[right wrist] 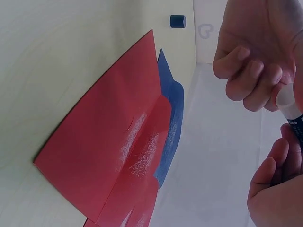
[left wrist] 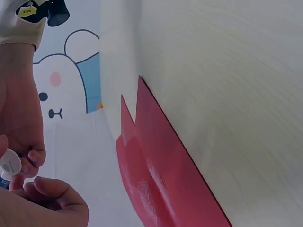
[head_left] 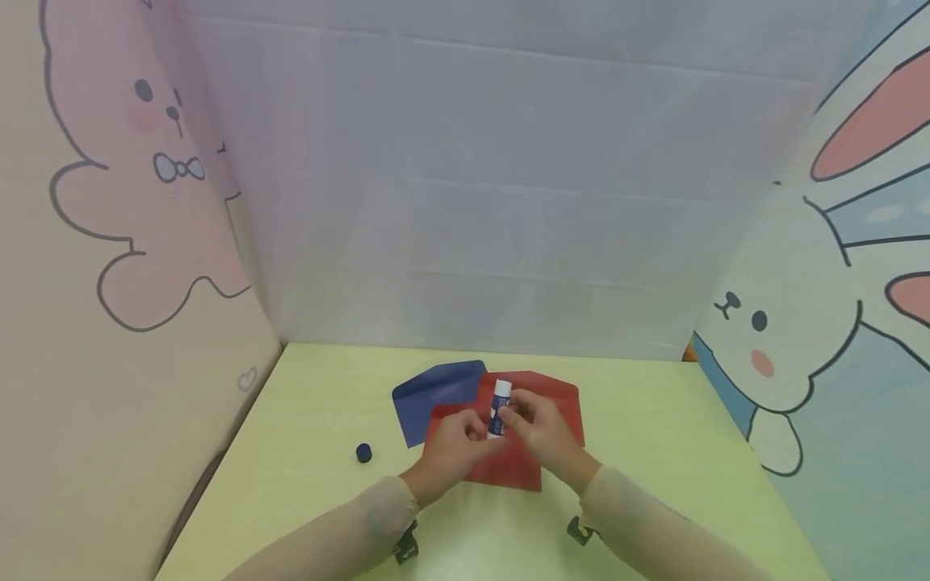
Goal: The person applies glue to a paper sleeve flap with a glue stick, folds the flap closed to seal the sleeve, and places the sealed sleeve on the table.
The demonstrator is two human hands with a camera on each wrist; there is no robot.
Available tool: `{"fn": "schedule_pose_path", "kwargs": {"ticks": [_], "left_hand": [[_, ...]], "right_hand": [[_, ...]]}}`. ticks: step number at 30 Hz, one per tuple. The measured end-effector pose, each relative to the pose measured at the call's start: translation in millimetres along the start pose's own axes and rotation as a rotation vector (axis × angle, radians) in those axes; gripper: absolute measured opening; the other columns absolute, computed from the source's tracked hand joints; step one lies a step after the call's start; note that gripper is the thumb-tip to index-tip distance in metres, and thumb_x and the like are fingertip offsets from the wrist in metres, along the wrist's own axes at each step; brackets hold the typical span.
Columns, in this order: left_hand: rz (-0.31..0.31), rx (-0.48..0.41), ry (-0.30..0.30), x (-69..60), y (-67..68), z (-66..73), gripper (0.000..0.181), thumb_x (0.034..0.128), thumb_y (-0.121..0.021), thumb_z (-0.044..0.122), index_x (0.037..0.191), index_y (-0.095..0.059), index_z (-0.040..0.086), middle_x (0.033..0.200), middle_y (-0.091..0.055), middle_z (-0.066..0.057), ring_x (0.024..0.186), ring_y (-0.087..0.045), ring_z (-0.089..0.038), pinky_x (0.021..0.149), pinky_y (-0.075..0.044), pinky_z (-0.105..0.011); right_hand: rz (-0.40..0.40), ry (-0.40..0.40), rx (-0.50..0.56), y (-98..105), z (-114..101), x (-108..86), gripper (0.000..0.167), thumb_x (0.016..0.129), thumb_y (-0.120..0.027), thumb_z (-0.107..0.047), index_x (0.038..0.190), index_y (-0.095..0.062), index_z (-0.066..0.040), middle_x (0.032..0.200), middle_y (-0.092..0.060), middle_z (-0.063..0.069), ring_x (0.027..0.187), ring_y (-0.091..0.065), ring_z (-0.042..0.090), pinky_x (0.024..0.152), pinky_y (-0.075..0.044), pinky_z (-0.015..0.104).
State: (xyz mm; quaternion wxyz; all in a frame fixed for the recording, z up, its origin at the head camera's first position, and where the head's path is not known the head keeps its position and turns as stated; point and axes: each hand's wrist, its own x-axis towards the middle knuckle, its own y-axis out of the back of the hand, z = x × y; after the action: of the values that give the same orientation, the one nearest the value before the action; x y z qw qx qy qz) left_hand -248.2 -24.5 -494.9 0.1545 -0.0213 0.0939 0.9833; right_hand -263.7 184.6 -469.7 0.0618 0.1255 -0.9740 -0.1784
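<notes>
Glue stick (head_left: 499,409) stands out mid-view from the head, tilted slightly, its blue label bearing white print too small for me to read. Both hands are on it: the right hand (head_left: 545,432) pinches the barrel, the left hand (head_left: 450,450) the lower end. Below lie two red envelopes (head_left: 508,470); a blue envelope (head_left: 430,405) juts out toward ten o'clock, and a dark blue cap (head_left: 364,453) sits well apart, just under nine. The pale yellow worktop (head_left: 654,452) stretches away toward three o'clock and meets a creased white sheet (head_left: 494,202) at twelve; a cartoon rabbit (head_left: 788,323) fills the wall past two.

From the left wrist, the stick's white end shows past eight o'clock; a yellow tag (left wrist: 28,10) near eleven is illegible. One envelope's straight edge runs from twelve to five.

From the right wrist, white streaks (right wrist: 144,156) cross the red envelopes, with the cap just past twelve.
</notes>
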Motion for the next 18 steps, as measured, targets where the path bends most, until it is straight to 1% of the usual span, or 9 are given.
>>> {"fn": "schedule_pose_path", "kwargs": {"ticks": [1, 3, 5, 7, 8, 10, 12, 14, 18], "left_hand": [[-0.009, -0.002, 0.002, 0.4, 0.2, 0.3, 0.034, 0.1049, -0.092, 0.034, 0.100, -0.067, 0.011, 0.091, -0.062, 0.001, 0.092, -0.061, -0.016, 0.072, -0.050, -0.027], [-0.062, -0.015, -0.006, 1.2, 2.6, -0.4, 0.030, 0.1093, -0.087, 0.035, 0.112, -0.072, 0.009, 0.103, -0.071, -0.003, 0.102, -0.065, -0.016, 0.083, -0.056, -0.029], [-0.145, -0.036, -0.008, 1.3, 7.1, -3.0, 0.033, 0.1160, -0.077, 0.035, 0.132, -0.076, 0.006, 0.123, -0.077, -0.011, 0.116, -0.068, -0.017, 0.098, -0.060, -0.034], [-0.235, -0.068, 0.000, 1.3, 12.7, -5.5, 0.041, 0.1221, -0.066, 0.033, 0.147, -0.073, 0.002, 0.137, -0.074, -0.022, 0.122, -0.067, -0.020, 0.107, -0.058, -0.039], [-0.273, -0.078, 0.005, 1.2, 15.5, -6.8, 0.043, 0.1243, -0.061, 0.032, 0.151, -0.071, 0.000, 0.142, -0.073, -0.026, 0.125, -0.066, -0.020, 0.109, -0.057, -0.039], [-0.322, -0.093, 0.018, 1.1, 19.7, -8.9, 0.045, 0.1262, -0.056, 0.030, 0.154, -0.070, -0.002, 0.139, -0.070, -0.030, 0.121, -0.064, -0.022, 0.105, -0.055, -0.038], [-0.329, -0.100, 0.025, 1.0, 21.6, -10.1, 0.043, 0.1260, -0.057, 0.029, 0.149, -0.071, -0.004, 0.131, -0.069, -0.030, 0.114, -0.062, -0.023, 0.099, -0.053, -0.036], [-0.303, -0.093, 0.016, 0.7, 20.5, -10.5, 0.038, 0.1241, -0.062, 0.028, 0.143, -0.072, -0.003, 0.125, -0.072, -0.020, 0.113, -0.063, -0.021, 0.098, -0.054, -0.034], [-0.189, -0.062, -0.003, -0.7, 13.1, -9.1, 0.025, 0.1155, -0.079, 0.028, 0.118, -0.067, 0.006, 0.103, -0.066, -0.003, 0.099, -0.062, -0.018, 0.084, -0.054, -0.029]], "right_hand": [[0.002, 0.003, -0.003, 0.4, -0.2, -0.1, 0.027, 0.117, -0.073, -0.010, 0.137, -0.075, 0.008, 0.119, -0.082, 0.022, 0.104, -0.071, 0.017, 0.095, -0.061, 0.018], [0.003, 0.005, -0.010, 1.3, -0.7, -0.8, 0.027, 0.117, -0.073, -0.010, 0.138, -0.075, 0.006, 0.120, -0.082, 0.021, 0.105, -0.072, 0.016, 0.095, -0.062, 0.019], [0.005, -0.001, -0.015, 2.0, -0.7, -1.7, 0.026, 0.118, -0.072, -0.010, 0.139, -0.076, 0.005, 0.120, -0.082, 0.021, 0.104, -0.072, 0.016, 0.095, -0.063, 0.020], [-0.004, -0.002, -0.009, 3.0, 0.1, -2.2, 0.027, 0.118, -0.071, -0.010, 0.140, -0.075, 0.005, 0.120, -0.082, 0.020, 0.103, -0.072, 0.015, 0.095, -0.064, 0.021], [-0.010, 0.001, -0.006, 3.3, 0.5, -2.4, 0.027, 0.118, -0.071, -0.010, 0.140, -0.075, 0.006, 0.120, -0.081, 0.020, 0.103, -0.072, 0.015, 0.095, -0.065, 0.022], [-0.022, 0.014, -0.005, 3.3, 1.4, -2.4, 0.027, 0.118, -0.071, -0.009, 0.140, -0.075, 0.007, 0.119, -0.081, 0.022, 0.101, -0.072, 0.017, 0.093, -0.065, 0.023], [-0.027, 0.033, -0.012, 2.8, 2.3, -2.5, 0.027, 0.118, -0.071, -0.008, 0.138, -0.074, 0.008, 0.118, -0.081, 0.023, 0.102, -0.073, 0.020, 0.093, -0.064, 0.023], [-0.026, 0.047, -0.026, 2.0, 2.7, -2.8, 0.026, 0.117, -0.071, -0.007, 0.138, -0.075, 0.008, 0.118, -0.082, 0.023, 0.102, -0.072, 0.022, 0.093, -0.063, 0.022], [-0.025, 0.064, -0.064, 0.0, 1.6, -3.7, 0.024, 0.117, -0.072, -0.009, 0.137, -0.076, 0.006, 0.118, -0.082, 0.020, 0.103, -0.071, 0.020, 0.093, -0.060, 0.020]]}}
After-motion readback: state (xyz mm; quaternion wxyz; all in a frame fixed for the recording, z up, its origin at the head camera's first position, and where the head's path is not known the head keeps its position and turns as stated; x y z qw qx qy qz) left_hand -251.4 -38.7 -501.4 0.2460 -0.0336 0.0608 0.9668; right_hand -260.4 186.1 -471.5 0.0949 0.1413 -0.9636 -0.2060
